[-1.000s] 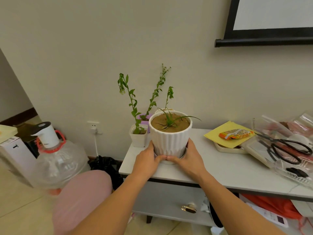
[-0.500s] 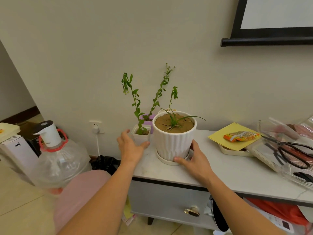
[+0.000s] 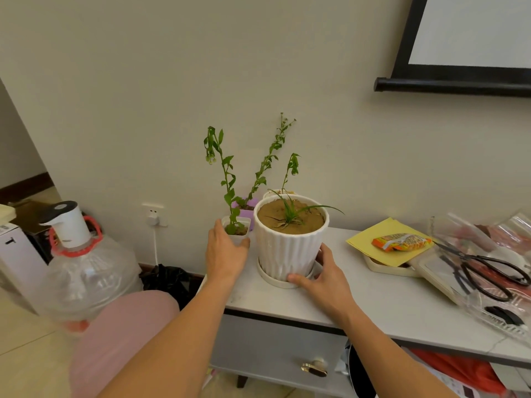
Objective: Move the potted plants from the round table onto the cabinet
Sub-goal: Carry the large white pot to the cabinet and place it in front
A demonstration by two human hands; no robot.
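A large white ribbed pot with a small grassy plant stands on its saucer on the grey cabinet. My right hand still grips the pot's base and saucer from the right. Left of it stands a small white square pot with a tall green stem. My left hand wraps around the front of this pot, fingers on its left edge and thumb on its right. A purple pot and another pale pot stand behind, against the wall.
On the cabinet's right lie a yellow sheet with a snack packet, black scissors and clear plastic trays. A water jug with a pump and a pink stool stand at the left on the floor.
My left hand let go of the large pot, swung left and closed around the small white pot. The right hand stayed on the large pot, which now rests on the cabinet.
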